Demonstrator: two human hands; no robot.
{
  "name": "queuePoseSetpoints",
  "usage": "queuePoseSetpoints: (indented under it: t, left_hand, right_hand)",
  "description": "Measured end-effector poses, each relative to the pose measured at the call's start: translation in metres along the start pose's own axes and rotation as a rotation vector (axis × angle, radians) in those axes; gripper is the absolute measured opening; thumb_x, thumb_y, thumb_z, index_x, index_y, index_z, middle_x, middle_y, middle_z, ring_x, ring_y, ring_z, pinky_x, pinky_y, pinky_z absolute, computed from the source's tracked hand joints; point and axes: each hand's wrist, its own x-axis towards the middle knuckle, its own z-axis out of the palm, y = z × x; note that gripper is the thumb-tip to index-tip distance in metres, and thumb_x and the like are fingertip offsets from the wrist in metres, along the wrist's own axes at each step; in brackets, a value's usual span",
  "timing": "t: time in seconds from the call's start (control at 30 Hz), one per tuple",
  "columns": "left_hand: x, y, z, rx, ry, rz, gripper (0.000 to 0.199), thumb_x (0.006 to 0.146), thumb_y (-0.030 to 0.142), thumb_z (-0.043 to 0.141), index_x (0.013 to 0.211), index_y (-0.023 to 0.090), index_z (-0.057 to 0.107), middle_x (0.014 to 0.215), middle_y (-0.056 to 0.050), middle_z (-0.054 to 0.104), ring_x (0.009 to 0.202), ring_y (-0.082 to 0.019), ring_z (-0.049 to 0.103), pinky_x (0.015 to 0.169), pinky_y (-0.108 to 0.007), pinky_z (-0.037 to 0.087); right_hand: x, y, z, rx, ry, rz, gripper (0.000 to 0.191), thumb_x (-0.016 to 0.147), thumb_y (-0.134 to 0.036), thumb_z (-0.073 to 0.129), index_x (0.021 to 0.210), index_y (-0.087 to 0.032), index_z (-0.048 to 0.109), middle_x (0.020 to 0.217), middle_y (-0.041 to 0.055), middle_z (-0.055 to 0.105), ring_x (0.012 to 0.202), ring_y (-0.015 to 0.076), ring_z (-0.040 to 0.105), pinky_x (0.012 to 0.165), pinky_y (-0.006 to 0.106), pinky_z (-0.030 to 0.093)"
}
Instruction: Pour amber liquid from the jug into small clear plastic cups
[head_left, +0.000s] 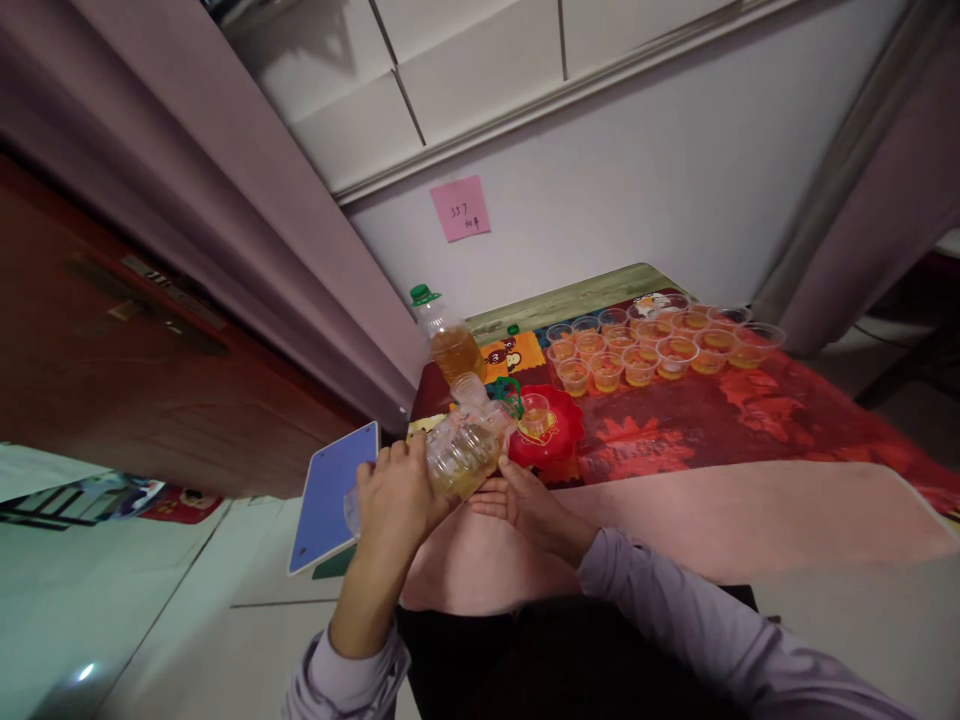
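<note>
A clear plastic bottle [469, 455] with yellowish liquid lies tilted in my hands, its neck end toward a red scalloped plate [566, 425]. My left hand [397, 495] is wrapped round the bottle's rear part. With thumb at its side and fingers beneath, my right hand [525, 503] holds the bottle near the neck end. A clear plastic cup [535, 412] stands on the red plate, just past the bottle's mouth. A green ring-shaped piece [510, 396] shows by the neck. Whether liquid is flowing, I cannot make out.
Several clear cups [637, 365] with yellowish liquid stand in rows at the right back. A large bottle [454, 345] with a green cap stands at the left back. A loose green cap [513, 329] lies near it. A blue board [334, 495] is left of the table.
</note>
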Motion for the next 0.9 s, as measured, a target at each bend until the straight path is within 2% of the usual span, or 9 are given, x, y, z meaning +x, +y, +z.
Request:
queuePoseSetpoints:
  t: [0.3, 0.43, 0.53, 0.6, 0.7, 0.77, 0.9]
  left_hand:
    - [0.000, -0.001, 0.001, -0.024, -0.011, -0.006, 0.079, 0.083, 0.057, 0.084, 0.149, 0.018, 0.062, 0.135, -0.021, 0.077, 0.126, -0.042, 0.070, 0.101, -0.050, 0.048]
    - [0.000, -0.008, 0.016, -0.145, 0.035, -0.014, 0.086, 0.082, 0.056, 0.084, 0.154, 0.017, 0.058, 0.138, -0.021, 0.076, 0.131, -0.043, 0.069, 0.106, -0.052, 0.049]
    - [0.006, -0.019, 0.049, -0.413, 0.152, -0.053, 0.088, 0.078, 0.051, 0.087, 0.155, 0.020, 0.056, 0.145, -0.019, 0.074, 0.138, -0.042, 0.067, 0.113, -0.053, 0.051]
    - [0.012, -0.027, 0.078, -0.689, 0.237, -0.102, 0.095, 0.069, 0.047, 0.092, 0.152, 0.019, 0.055, 0.150, -0.020, 0.071, 0.140, -0.040, 0.067, 0.117, -0.052, 0.052]
    - [0.022, -0.030, 0.124, -1.074, 0.351, -0.156, 0.095, 0.067, 0.056, 0.092, 0.146, 0.019, 0.056, 0.147, -0.018, 0.071, 0.135, -0.036, 0.070, 0.118, -0.050, 0.055]
    - [0.026, -0.027, 0.149, -1.158, 0.449, -0.213, 0.093, 0.068, 0.057, 0.091, 0.145, 0.020, 0.055, 0.147, -0.018, 0.070, 0.137, -0.035, 0.069, 0.120, -0.051, 0.055]
    - [0.029, -0.013, 0.180, -1.059, 0.533, -0.335, 0.086, 0.081, 0.050, 0.083, 0.153, 0.023, 0.044, 0.140, -0.015, 0.070, 0.128, -0.030, 0.073, 0.112, -0.051, 0.060]
  right_hand:
    - [-0.001, -0.001, 0.002, 0.010, 0.010, -0.011, 0.058, 0.101, -0.073, 0.073, 0.123, -0.020, 0.067, 0.105, 0.0138, 0.082, 0.097, 0.0277, 0.083, 0.109, 0.055, 0.062]
    - [0.000, -0.013, 0.004, -0.054, 0.063, -0.049, 0.056, 0.098, -0.068, 0.080, 0.127, -0.021, 0.070, 0.111, 0.0122, 0.081, 0.095, 0.0255, 0.082, 0.100, 0.049, 0.066]
    - [-0.002, -0.028, 0.008, -0.138, 0.103, -0.135, 0.061, 0.094, -0.058, 0.088, 0.141, -0.025, 0.068, 0.118, 0.0094, 0.080, 0.095, 0.0226, 0.080, 0.095, 0.043, 0.067]
    - [-0.005, -0.038, 0.012, -0.169, 0.101, -0.211, 0.066, 0.091, -0.053, 0.091, 0.147, -0.027, 0.066, 0.127, 0.0098, 0.079, 0.104, 0.0232, 0.080, 0.099, 0.042, 0.066]
    - [-0.012, -0.046, 0.017, -0.214, 0.071, -0.282, 0.062, 0.090, -0.051, 0.091, 0.144, -0.027, 0.070, 0.142, 0.0121, 0.076, 0.119, 0.0259, 0.077, 0.107, 0.046, 0.063]
    - [-0.016, -0.045, 0.016, -0.277, 0.032, -0.283, 0.056, 0.091, -0.052, 0.091, 0.138, -0.027, 0.074, 0.140, 0.0117, 0.077, 0.117, 0.0258, 0.076, 0.107, 0.048, 0.063]
    - [-0.027, -0.036, 0.000, -0.447, -0.012, -0.266, 0.044, 0.091, -0.053, 0.091, 0.122, -0.025, 0.080, 0.116, 0.0080, 0.082, 0.104, 0.0251, 0.077, 0.103, 0.049, 0.062]
